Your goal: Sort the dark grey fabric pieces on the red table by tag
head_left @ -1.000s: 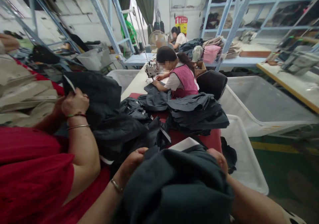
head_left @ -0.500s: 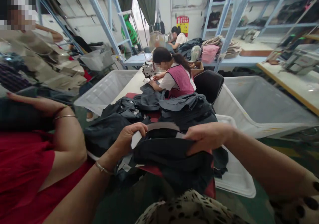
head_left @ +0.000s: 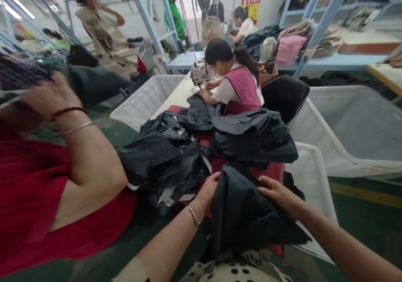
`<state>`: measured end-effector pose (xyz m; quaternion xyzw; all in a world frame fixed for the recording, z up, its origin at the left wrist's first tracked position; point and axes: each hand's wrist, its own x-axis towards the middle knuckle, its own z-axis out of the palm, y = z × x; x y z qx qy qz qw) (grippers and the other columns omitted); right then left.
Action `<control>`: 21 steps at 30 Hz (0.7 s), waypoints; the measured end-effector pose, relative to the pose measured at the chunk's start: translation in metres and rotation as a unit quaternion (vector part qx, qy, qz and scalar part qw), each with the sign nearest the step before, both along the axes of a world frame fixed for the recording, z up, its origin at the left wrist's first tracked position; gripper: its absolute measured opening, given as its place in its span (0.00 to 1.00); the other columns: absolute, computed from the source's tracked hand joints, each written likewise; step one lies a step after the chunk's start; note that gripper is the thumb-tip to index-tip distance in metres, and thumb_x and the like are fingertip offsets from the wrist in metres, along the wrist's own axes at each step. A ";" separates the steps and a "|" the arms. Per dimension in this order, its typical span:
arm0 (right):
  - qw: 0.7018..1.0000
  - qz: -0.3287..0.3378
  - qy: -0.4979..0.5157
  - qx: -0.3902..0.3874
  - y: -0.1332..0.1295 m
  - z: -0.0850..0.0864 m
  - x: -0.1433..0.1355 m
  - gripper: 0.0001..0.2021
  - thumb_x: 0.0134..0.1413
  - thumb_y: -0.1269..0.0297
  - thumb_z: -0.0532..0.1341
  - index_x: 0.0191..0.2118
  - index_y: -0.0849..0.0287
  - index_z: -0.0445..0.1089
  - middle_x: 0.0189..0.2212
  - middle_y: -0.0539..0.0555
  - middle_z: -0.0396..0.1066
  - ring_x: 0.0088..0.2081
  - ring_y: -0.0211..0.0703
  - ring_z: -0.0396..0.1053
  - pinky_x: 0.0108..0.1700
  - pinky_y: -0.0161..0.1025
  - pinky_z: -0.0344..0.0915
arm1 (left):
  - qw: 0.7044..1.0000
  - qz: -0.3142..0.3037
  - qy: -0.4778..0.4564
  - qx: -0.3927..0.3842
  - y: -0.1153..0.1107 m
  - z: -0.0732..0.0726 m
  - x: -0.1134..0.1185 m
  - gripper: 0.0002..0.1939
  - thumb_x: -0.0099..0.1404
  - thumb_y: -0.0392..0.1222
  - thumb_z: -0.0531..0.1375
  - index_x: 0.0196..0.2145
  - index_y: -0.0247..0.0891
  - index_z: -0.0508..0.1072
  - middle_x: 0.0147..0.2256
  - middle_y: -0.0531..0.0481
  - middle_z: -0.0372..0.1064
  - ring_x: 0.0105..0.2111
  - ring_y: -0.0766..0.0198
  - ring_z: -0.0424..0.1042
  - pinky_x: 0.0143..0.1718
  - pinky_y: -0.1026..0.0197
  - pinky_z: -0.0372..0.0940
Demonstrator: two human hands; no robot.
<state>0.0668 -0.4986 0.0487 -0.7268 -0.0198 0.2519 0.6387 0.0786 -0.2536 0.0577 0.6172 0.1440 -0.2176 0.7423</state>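
Note:
A dark grey cloth piece (head_left: 241,211) hangs folded between my hands, close to my body. My left hand (head_left: 207,192) grips its left edge, with the fingers partly behind the cloth. My right hand (head_left: 274,190) pinches the upper right side of the same cloth. Beyond it, a neat stack of dark cloth (head_left: 251,137) lies on the red-covered surface (head_left: 278,171). To the left of that stack is a loose heap of dark cloth (head_left: 153,152), with pale paper tags among it.
A person in a pink vest (head_left: 243,87) works at a sewing machine (head_left: 198,73) ahead. Close on my left, a person in red (head_left: 94,227) has raised arms. White bins (head_left: 317,190) stand right and a white tub (head_left: 138,102) left.
The cloth has come lower, nearer my body, and is now folded into a peak. My hands moved right and down in the view, which has shifted. The neighbour's arm has risen.

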 end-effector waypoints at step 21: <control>0.943 0.012 -0.180 -0.279 0.204 -0.062 0.123 0.11 0.57 0.66 0.52 0.39 0.63 0.71 0.35 0.58 0.74 0.36 0.44 0.71 0.37 0.34 0.62 | 0.965 0.057 -0.100 0.234 0.099 -0.067 0.018 0.16 0.54 0.47 0.57 0.38 0.33 0.71 0.32 0.47 0.70 0.27 0.64 0.69 0.26 0.64 0.66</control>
